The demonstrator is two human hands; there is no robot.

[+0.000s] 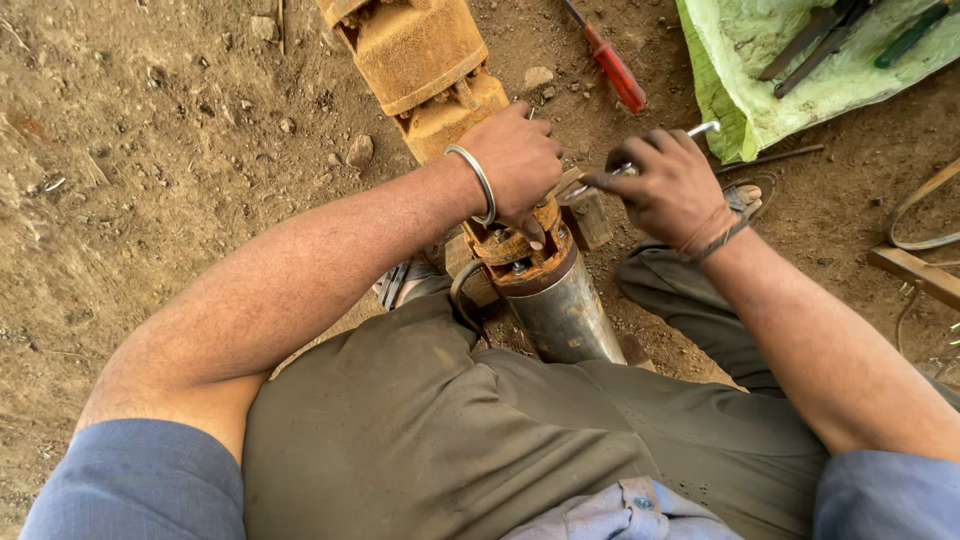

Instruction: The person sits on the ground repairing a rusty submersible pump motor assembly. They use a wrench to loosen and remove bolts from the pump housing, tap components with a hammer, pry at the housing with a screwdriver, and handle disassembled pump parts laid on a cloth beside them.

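Observation:
A long rusty pump (425, 60) lies on the dirt between my knees, its orange-brown upper body joined by a rusted flange (520, 255) to a grey steel cylinder (565, 315). My left hand (515, 160), with a metal bangle at the wrist, presses down on the flange joint. My right hand (670, 185) is closed around a shiny metal wrench (700, 130) whose head reaches the joint beside my left fingers. What the wrench head sits on is hidden by my hands.
A red-handled screwdriver (615, 70) lies on the dirt beyond the pump. At the upper right a green sack (750, 100) holds several dark tools (820, 40). A wooden piece (915, 270) and a strap (920, 215) lie at the right edge. Small stones dot the ground.

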